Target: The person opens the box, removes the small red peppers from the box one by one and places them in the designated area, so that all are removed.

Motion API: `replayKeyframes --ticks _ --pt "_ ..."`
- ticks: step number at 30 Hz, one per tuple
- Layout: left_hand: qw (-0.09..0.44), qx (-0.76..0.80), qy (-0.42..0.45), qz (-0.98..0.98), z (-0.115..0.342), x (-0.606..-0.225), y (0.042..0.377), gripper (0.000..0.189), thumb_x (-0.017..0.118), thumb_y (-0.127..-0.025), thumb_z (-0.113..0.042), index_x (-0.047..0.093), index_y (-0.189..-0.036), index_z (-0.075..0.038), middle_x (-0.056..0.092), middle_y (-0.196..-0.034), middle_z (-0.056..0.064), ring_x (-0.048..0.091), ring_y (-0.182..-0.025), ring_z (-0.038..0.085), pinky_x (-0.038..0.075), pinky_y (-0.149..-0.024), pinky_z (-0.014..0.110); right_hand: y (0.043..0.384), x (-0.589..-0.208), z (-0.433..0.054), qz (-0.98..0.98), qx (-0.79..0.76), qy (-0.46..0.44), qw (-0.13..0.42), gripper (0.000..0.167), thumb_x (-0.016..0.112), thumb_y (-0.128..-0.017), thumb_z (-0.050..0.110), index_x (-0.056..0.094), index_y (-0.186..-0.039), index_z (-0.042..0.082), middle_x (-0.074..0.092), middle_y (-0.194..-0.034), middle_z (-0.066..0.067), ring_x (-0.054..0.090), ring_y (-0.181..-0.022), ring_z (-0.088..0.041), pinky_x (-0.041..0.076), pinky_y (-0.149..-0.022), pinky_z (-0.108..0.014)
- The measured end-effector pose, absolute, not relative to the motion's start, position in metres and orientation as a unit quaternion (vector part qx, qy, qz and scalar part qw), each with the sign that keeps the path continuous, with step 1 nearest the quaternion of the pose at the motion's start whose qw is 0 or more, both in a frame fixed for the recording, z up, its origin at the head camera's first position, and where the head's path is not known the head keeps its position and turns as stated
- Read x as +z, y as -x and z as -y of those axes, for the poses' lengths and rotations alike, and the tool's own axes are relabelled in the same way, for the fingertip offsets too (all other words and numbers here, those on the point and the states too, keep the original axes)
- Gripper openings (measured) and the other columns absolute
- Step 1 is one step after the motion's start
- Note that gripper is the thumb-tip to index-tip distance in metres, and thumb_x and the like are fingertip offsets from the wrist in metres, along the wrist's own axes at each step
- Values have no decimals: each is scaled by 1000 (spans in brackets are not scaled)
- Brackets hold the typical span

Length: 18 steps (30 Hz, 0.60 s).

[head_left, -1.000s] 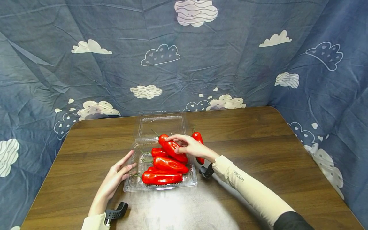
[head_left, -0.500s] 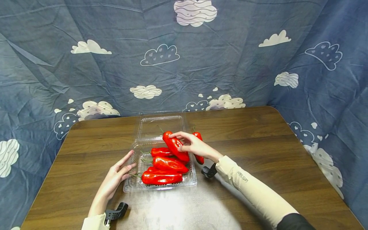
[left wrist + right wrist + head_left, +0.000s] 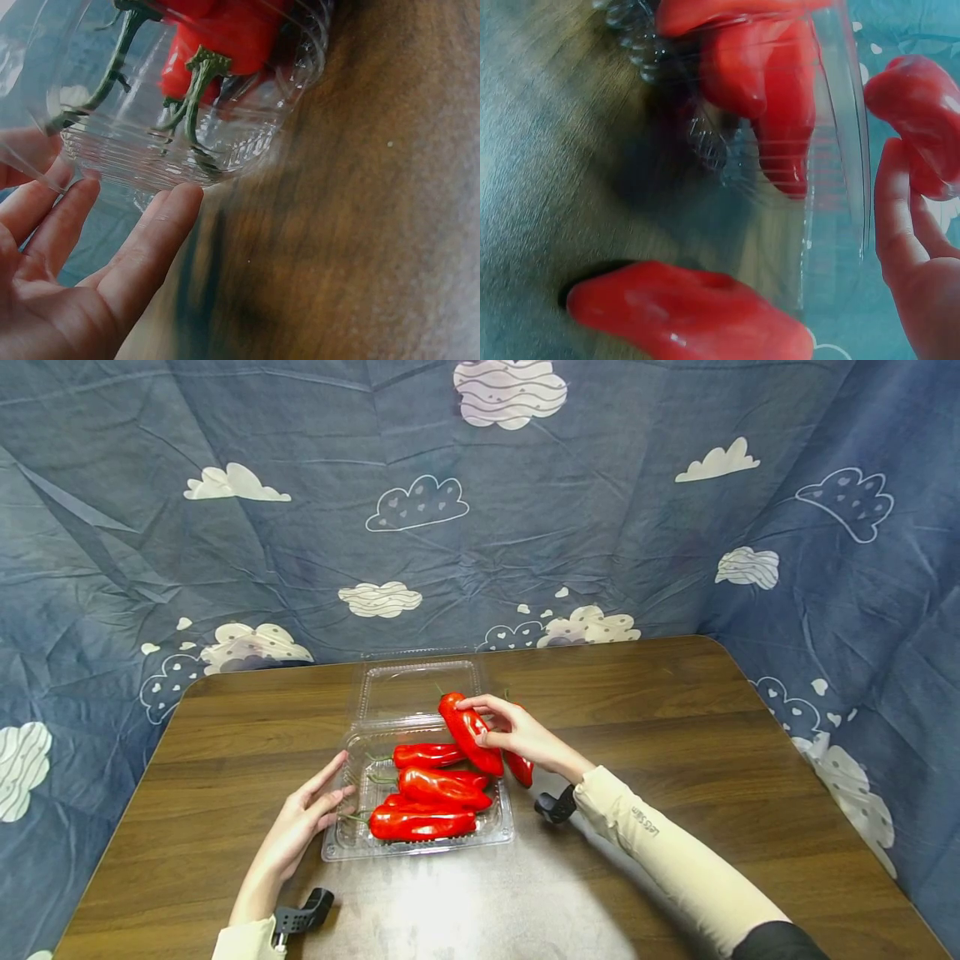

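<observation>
My right hand (image 3: pixel 521 735) grips a long red pepper (image 3: pixel 467 733) between thumb and fingers, its stem pointing away; the right wrist view shows this pepper (image 3: pixel 919 112) above the container's rim. It hangs over the back right corner of a clear plastic container (image 3: pixel 405 853). Inside, several red peppers (image 3: pixel 422 825) lie crosswise with green stems to the left. My left hand (image 3: pixel 296 827) has its fingers extended against the container's left side, and the left wrist view shows the fingertips (image 3: pixel 184 199) at the ribbed wall. Another red pepper (image 3: pixel 519 768) lies on the table, partly behind my right hand.
The container's hinged clear lid (image 3: pixel 420 689) is folded back flat towards the rear of the brown wooden table (image 3: pixel 637 727). A blue cloth (image 3: pixel 315 552) with cloud prints hangs behind and at both sides. Black wrist camera mounts (image 3: pixel 303 912) sit on both wrists.
The right hand has drawn its pepper to the right and slightly back, lifting it away from the others and turning it steeper. The left hand stays at the container's side.
</observation>
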<state>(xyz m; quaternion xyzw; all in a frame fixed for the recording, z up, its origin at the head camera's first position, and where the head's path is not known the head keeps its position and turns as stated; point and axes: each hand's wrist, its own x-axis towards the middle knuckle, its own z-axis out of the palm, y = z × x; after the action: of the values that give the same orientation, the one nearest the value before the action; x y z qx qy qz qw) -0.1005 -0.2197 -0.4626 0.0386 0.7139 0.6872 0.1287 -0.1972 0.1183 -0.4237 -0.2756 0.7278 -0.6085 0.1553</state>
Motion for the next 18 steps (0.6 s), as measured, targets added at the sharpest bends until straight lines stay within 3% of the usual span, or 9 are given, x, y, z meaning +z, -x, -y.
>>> replayKeyframes --ticks 5,13,18 --pt "131 686 -37 -714 220 -462 101 56 46 -101 -12 23 -152 -6 14 -157 14 52 -120 20 48 -92 28 197 -423 -124 -720 -625 251 165 49 57 -84 -3 51 -133 2 55 -126 -17 59 -98 -26 50 -80 -28" --pt "129 686 -45 -715 220 -462 101 56 45 -101 -12 23 -152 -6 15 -157 15 44 -124 36 48 -91 28 196 -426 -136 -730 -623 236 156 48 58 -85 0 50 -132 3 53 -128 -18 58 -100 -27 51 -80 -29" --pt "126 687 -52 -714 220 -463 101 55 44 -102 -11 23 -152 -6 15 -157 13 43 -125 35 48 -91 29 194 -427 -145 -730 -626 230 151 49 58 -85 1 50 -132 2 52 -127 -20 58 -101 -29 51 -80 -28"
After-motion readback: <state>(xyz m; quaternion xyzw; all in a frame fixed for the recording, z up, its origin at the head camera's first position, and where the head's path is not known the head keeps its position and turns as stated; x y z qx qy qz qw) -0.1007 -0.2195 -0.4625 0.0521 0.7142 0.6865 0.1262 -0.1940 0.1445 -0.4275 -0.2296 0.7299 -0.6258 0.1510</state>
